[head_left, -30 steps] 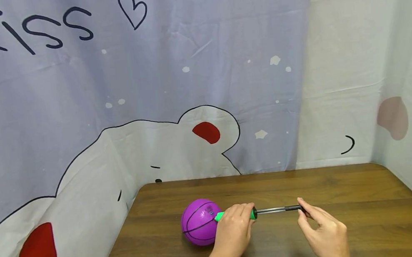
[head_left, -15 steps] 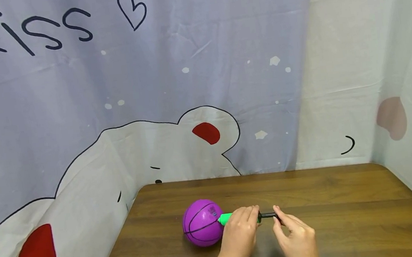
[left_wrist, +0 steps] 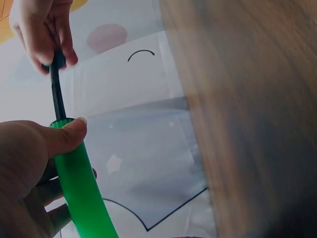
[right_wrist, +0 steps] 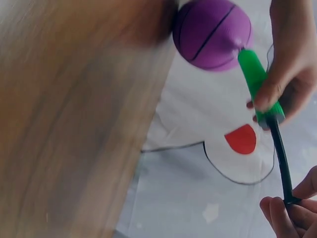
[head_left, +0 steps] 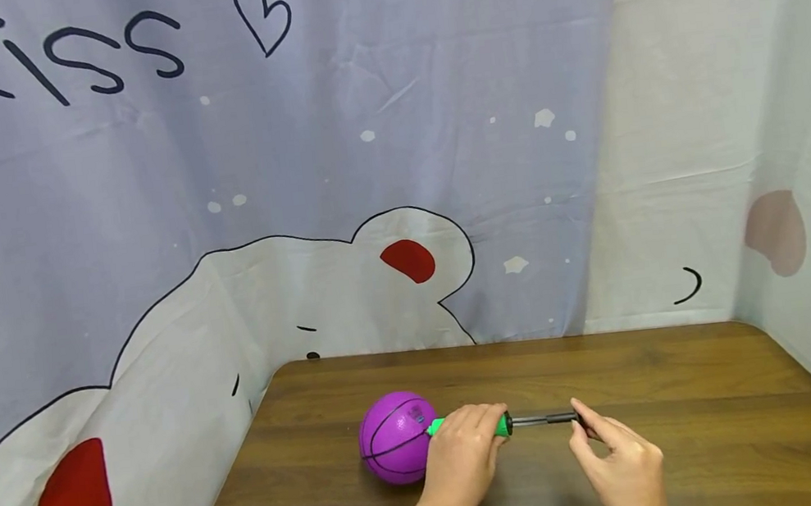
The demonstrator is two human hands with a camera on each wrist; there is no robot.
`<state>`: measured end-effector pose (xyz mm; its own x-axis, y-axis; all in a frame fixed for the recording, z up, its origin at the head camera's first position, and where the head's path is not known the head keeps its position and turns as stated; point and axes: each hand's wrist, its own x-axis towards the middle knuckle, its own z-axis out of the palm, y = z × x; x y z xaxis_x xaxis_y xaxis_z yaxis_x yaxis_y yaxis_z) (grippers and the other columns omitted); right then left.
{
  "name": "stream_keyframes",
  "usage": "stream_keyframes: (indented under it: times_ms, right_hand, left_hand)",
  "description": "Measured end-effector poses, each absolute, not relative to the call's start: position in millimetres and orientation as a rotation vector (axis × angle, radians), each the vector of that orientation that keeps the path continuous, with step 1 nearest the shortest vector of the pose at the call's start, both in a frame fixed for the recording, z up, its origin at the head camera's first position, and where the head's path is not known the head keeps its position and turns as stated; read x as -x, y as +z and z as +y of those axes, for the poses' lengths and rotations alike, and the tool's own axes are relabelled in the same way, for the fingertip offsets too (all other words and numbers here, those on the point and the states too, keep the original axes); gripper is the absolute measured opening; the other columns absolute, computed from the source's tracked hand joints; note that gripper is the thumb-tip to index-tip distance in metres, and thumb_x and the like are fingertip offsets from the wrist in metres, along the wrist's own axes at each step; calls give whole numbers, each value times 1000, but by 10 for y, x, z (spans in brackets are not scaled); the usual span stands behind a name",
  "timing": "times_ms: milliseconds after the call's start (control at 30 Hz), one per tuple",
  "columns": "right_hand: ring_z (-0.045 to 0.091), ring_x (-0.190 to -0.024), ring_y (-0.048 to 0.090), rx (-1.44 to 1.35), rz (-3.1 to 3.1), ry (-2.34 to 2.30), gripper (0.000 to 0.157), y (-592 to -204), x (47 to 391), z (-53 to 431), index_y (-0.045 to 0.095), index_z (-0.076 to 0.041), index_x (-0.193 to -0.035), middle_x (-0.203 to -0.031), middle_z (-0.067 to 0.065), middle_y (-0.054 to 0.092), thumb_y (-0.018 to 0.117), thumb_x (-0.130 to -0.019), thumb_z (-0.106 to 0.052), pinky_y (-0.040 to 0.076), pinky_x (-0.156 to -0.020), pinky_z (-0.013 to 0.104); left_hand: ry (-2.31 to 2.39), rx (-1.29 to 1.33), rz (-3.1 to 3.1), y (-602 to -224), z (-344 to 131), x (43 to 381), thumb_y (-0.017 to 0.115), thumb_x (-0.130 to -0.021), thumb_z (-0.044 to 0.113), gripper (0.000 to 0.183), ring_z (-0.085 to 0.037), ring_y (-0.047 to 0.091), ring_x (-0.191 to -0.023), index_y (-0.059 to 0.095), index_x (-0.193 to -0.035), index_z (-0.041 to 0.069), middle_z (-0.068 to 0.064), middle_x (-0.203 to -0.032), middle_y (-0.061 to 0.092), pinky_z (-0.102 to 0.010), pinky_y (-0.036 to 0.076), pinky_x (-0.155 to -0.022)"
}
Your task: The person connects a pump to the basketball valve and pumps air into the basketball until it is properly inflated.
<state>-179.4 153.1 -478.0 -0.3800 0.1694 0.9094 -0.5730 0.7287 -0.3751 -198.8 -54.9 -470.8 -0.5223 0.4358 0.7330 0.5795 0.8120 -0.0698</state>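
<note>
A purple ball [head_left: 395, 439] with black basketball lines sits on the table, left of my hands. My left hand [head_left: 464, 461] grips the green barrel of a hand pump [left_wrist: 81, 186], thumb across its top end. The pump's narrow tip meets the right side of the ball, as the right wrist view shows. From the barrel's other end the rod [head_left: 534, 420] sticks partway out, roughly level, toward the right. My right hand [head_left: 620, 457] pinches the black handle at the rod's end between thumb and fingers. The palm side of my left hand is hidden in the head view.
The brown wooden table [head_left: 724, 384] spreads around the ball and pump. Behind it hangs a printed curtain [head_left: 431, 77] in grey-blue and white, which also runs along both sides.
My right hand moved left, pushing the rod mostly into the barrel, then came back right and drew part of it out. The ball and left hand shifted only slightly.
</note>
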Motion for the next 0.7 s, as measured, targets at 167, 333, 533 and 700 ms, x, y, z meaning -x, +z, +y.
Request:
stream_keyframes:
  times_ms: [167, 333, 533, 700]
  right_hand:
    - [0, -64, 68, -248, -1828, 804, 28, -4712, 1744, 1670, 81, -5, -99, -78, 7, 77, 70, -73, -2, 49, -68, 2]
    - [-1, -64, 69, -246, -1827, 797, 28, -4696, 1724, 1707, 81, -5, -98, -80, 6, 77, 70, -72, -2, 49, -70, 1]
    - [-9, -71, 66, -253, -1803, 834, 31, -4677, 1711, 1706, 82, -8, -101, -83, 6, 78, 71, -73, -2, 46, -75, -2]
    - [0, -70, 70, -322, -1774, 845, 31, -4671, 1718, 1646, 81, -6, -103, -89, 9, 78, 71, -74, 0, 47, -79, 0]
  left_hand:
    - [-225, 742, -2222, -4681, -587, 1992, 87, -74, 22, 46, -10, 69, -101, 71, -116, 16, 6, -108, 73, -26, 53, -99]
    - [-227, 736, -2213, -4665, -587, 1982, 87, -75, 19, 43, -10, 69, -98, 71, -114, 15, 6, -106, 73, -24, 54, -95]
    - [-238, 755, -2174, -4681, -585, 1972, 84, -78, 19, 39, -11, 70, -96, 71, -114, 13, 4, -104, 73, -26, 56, -93]
    - [-212, 771, -2152, -4683, -565, 1951, 87, -75, 20, 45, -12, 70, -97, 71, -116, 10, 1, -105, 74, -27, 57, -93]
